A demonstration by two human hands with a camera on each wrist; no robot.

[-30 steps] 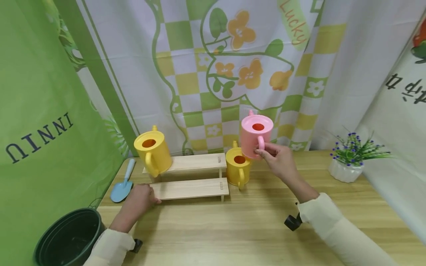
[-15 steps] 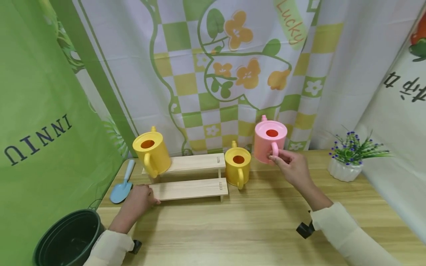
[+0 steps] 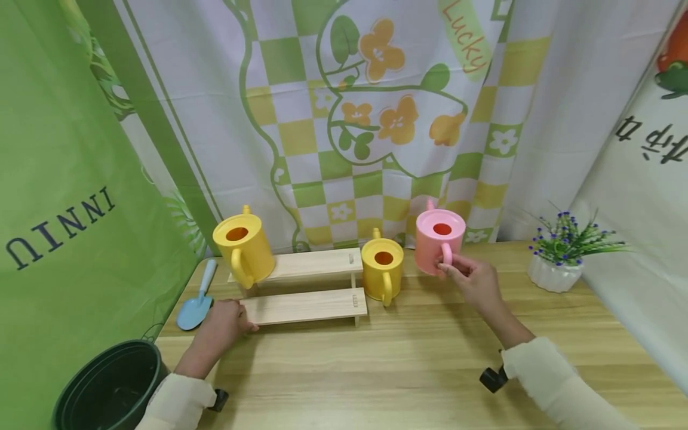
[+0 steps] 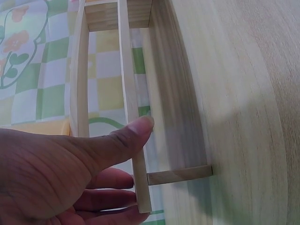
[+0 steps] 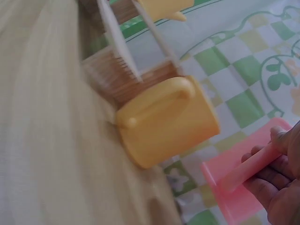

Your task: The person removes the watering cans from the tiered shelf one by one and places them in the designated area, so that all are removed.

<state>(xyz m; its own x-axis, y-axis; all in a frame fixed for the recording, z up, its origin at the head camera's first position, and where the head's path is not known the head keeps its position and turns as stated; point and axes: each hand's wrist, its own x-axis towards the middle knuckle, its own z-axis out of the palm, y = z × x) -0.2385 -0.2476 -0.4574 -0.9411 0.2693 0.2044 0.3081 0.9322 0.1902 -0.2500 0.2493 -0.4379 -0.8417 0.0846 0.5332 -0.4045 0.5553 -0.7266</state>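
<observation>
A: Widest first: a wooden bench [image 3: 408,370]. Toward its left, a two-step wooden shelf [image 3: 306,306]. At the near left corner, a black pot [image 3: 107,388].

B: And the cans?

A: A big yellow can [image 3: 244,251] on the shelf's upper step, at the left end. A small yellow can [image 3: 383,272] on the bench, just beside the shelf's right end. Right of that and a little further back, the pink watering can [image 3: 438,242], upright, low over the bench or on it; cannot tell which.

B: Held?

A: Yes, by the right hand [image 3: 475,283]. Fingers [image 5: 262,185] curled round the pink handle, thumb on top, wrist reaching forward from the right, forearm low over the bench.

B: Handling?

A: Probably thin moulded plastic: stiff, smooth, likely light if empty. Best taken by the handle, as now; a smooth round body, harder to pinch. Worth minding the spout at the back and any water inside, not visible through the fill hole.

B: Other side?

A: Left hand [image 3: 226,322] at the left end of the shelf's lower step, thumb [image 4: 136,133] pressed along the board's front edge, fingers tucked beneath, pinching it.

B: Smaller bits?

A: A potted plant [image 3: 564,263] with blue flowers at the far right, and a blue trowel [image 3: 196,304] just left of the left hand.
</observation>
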